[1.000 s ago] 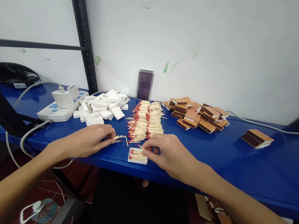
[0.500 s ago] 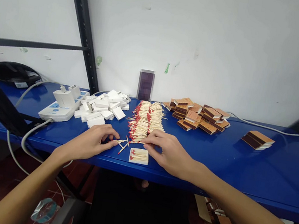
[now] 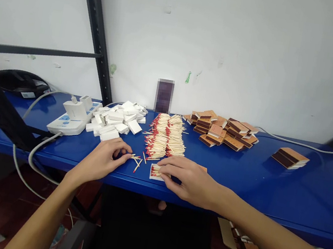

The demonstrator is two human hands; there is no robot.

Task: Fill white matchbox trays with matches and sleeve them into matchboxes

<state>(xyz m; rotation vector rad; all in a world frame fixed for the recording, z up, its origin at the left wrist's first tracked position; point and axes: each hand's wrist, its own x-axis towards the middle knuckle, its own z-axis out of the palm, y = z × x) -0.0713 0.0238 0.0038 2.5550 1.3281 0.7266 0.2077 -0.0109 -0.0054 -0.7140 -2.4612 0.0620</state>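
My left hand [image 3: 107, 157] rests at the front of the blue tabletop, its thumb and index finger pinched on the ends of loose matches [image 3: 137, 165]. Several of these red-tipped matches lie crossed beside the fingertips. My right hand [image 3: 187, 180] is over a small white matchbox tray [image 3: 151, 176], fingers bent together at its right end. Matches lie inside this tray, heads to the left; the fingers hide its right part, and what they grip is mostly covered. Just behind is a large pile of matches [image 3: 166, 135] in two columns.
White matchbox trays [image 3: 120, 117] are heaped left of the matches. Brown matchboxes [image 3: 225, 131] are piled at right, with a few more [image 3: 290, 157] farther right. A power strip [image 3: 68, 126] with chargers and cables stands by a black shelf post [image 3: 98, 34]. An orange edge [image 3: 202, 169] shows behind my right hand.
My right hand has moved from the near edge of the match pile forward-down onto the tray, which has slid slightly right. My left hand has stayed by the loose matches. The view has shifted a little.
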